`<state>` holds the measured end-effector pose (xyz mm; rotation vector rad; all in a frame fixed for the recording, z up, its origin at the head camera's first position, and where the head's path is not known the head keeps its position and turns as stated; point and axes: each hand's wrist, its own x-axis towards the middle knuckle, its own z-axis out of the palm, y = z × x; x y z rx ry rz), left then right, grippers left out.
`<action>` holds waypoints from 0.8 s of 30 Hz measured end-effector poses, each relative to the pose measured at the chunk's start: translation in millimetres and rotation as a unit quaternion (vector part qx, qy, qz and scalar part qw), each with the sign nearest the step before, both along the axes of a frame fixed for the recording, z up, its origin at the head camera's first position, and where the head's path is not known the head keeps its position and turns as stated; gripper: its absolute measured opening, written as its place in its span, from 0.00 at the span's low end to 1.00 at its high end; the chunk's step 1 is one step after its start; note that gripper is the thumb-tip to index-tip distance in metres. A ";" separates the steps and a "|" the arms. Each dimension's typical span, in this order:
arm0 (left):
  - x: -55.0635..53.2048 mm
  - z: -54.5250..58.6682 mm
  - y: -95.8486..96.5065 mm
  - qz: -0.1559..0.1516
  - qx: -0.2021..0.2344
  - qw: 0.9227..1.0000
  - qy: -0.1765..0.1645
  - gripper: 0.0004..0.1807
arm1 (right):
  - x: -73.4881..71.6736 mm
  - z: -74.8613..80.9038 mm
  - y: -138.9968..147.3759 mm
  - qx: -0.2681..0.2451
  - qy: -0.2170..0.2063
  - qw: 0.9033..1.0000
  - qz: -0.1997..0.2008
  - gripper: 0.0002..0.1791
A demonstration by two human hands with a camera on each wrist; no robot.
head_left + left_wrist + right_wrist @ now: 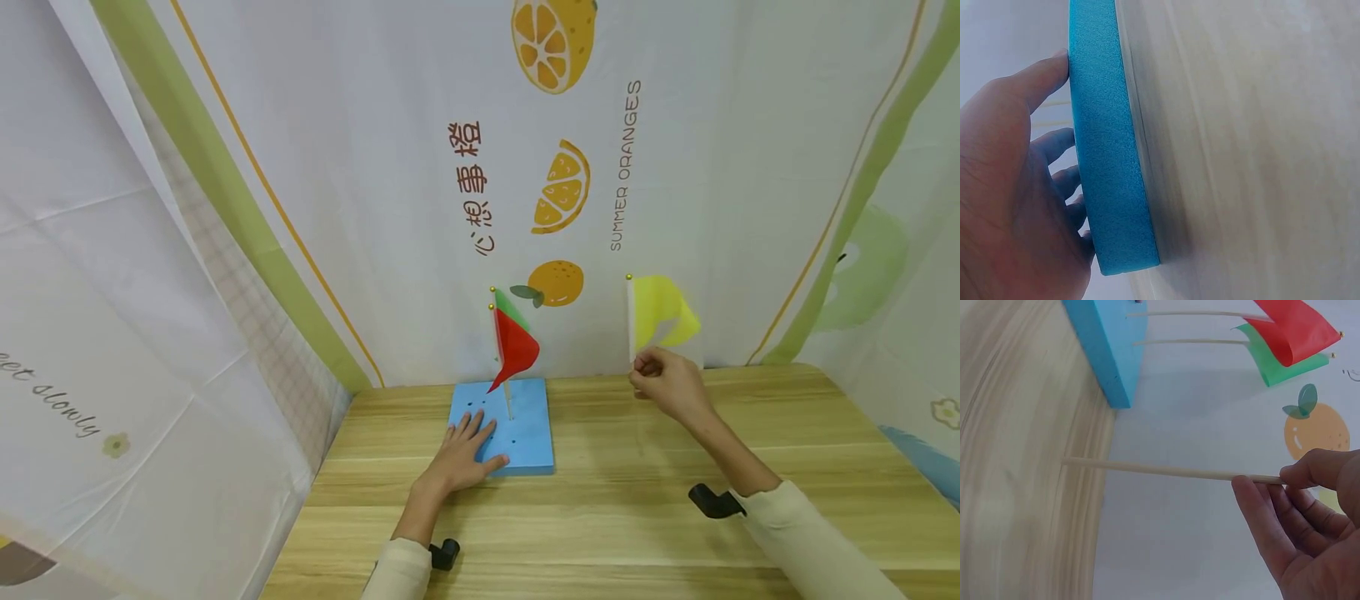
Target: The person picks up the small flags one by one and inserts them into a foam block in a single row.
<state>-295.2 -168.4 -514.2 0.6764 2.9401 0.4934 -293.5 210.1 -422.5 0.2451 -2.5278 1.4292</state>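
Observation:
A blue foam block (pixel 528 458) with small holes lies on the table. Upright in it stand a red flag (pixel 516 343) and, behind that, a green flag (pixel 513 310), both on thin wooden sticks. My left hand (pixel 463 461) rests on the block's left side with its fingers spread. To the right of the block, my right hand (pixel 672 384) pinches the stick of a yellow flag (pixel 654 304) between thumb and fingertips. In the right wrist view the bare wooden stick (pixel 1147 468) extends below my right hand toward the tabletop; whether its tip touches the wood I cannot tell.
The wooden table (pixel 600 517) runs back to a white curtain (pixel 360 125) printed with oranges and lettering. More curtain hangs at the left and right sides. A black wrist mount (pixel 715 502) juts from the right forearm, another (pixel 446 554) from the left.

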 end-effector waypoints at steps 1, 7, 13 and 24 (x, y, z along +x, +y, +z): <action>0.2 -0.1 0.0 0.000 0.000 1.000 0.000 0.44 | -0.2 1.2 -2.2 -0.003 0.000 1.000 0.002 0.08; 0.7 0.3 0.5 0.001 0.003 1.000 0.003 0.44 | -3.4 6.7 -14.5 0.001 0.008 1.000 0.010 0.07; 1.9 1.1 1.0 0.001 0.003 1.000 0.001 0.43 | -6.5 13.9 -29.5 -0.002 0.015 1.000 0.020 0.07; 0.4 -2.1 0.6 0.006 0.001 1.000 0.002 0.44 | -8.5 22.7 -54.9 0.004 0.025 0.998 0.050 0.08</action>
